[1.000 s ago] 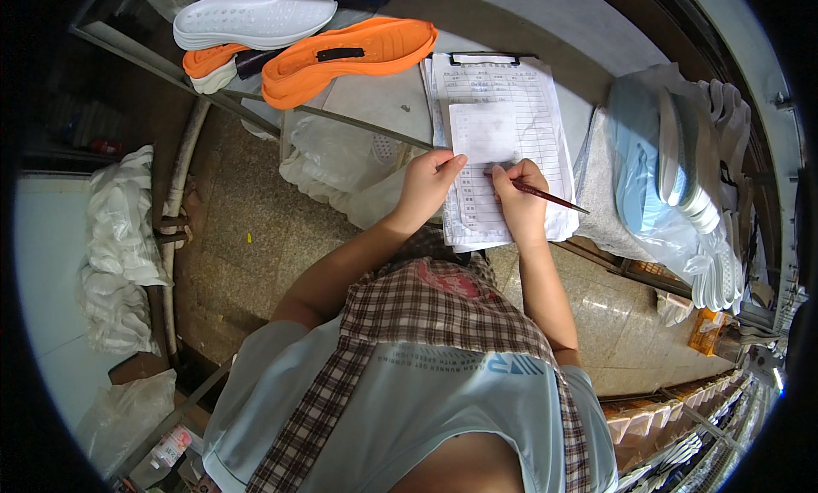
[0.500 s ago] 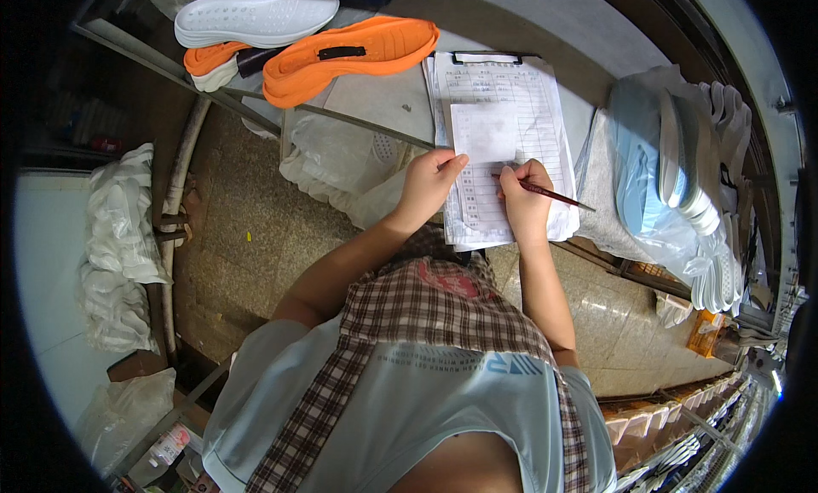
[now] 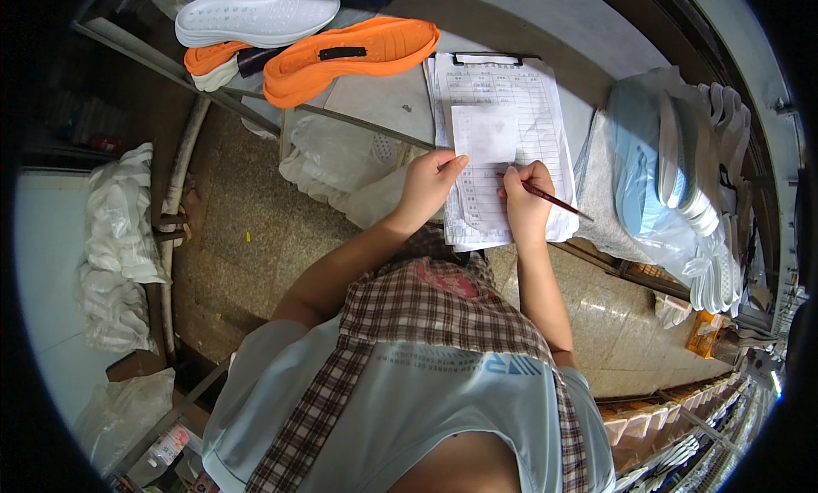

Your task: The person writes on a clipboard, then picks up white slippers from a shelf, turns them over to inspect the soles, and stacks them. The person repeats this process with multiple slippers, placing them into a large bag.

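Observation:
A clipboard [image 3: 487,60] with a black clip bears a stack of printed forms [image 3: 541,109] on the table before me. Over the forms lies a smaller white slip of paper [image 3: 483,133]. My left hand [image 3: 432,184] pinches the left edge of the papers between thumb and fingers, beside the slip's lower corner. My right hand [image 3: 527,199] is closed round a dark red pen [image 3: 555,199], its back end slanting down to the right. The pen's tip is at the form just below the slip, partly hidden by my fingers.
Orange shoe soles [image 3: 349,57] and a white sole [image 3: 257,18] lie at the table's far left. To the right, bagged blue soles [image 3: 635,169] stand beside stacked white ones [image 3: 716,271]. Bagged white pieces [image 3: 123,229] are at far left; an orange box [image 3: 705,334] sits lower right.
My right hand and the pen have shifted very slightly, the pen's back end a little to the left and down. My left hand stays in place on the papers.

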The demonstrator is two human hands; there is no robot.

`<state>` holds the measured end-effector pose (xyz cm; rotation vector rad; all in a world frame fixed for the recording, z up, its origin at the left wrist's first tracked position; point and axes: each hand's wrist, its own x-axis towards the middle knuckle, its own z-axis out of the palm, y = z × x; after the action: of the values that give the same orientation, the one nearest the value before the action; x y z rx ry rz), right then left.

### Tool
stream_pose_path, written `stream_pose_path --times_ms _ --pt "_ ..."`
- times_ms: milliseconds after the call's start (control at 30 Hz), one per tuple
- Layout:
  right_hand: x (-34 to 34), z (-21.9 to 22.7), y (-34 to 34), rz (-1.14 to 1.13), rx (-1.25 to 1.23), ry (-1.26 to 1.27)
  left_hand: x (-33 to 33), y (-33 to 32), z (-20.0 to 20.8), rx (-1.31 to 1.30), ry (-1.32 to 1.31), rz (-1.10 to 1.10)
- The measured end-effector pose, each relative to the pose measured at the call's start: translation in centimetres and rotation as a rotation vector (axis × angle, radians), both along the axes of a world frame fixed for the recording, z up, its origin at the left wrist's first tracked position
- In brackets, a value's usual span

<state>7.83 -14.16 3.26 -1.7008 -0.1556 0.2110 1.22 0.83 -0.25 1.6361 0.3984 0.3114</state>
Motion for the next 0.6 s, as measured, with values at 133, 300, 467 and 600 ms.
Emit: stream_pose_path --times_ms 133,300,467,600 --pt "0.1 0.0 -0.1 0.004 -0.006 0.025 0.0 -0.1 0.3 -0.055 -0.013 0.009" --pt "0.2 0.9 -0.9 0.05 0.357 0.173 0.0 -0.2 0.1 0.009 -0.027 0.009" --pt "-0.3 0.9 -1.0 0.142 0.053 0.086 0.0 -0.1 0.0 0.024 -0.011 0.007" --pt "-0.7 0.5 -0.8 0.079 0.07 0.092 -0.1 -0.3 0.3 0.028 -0.02 0.02"
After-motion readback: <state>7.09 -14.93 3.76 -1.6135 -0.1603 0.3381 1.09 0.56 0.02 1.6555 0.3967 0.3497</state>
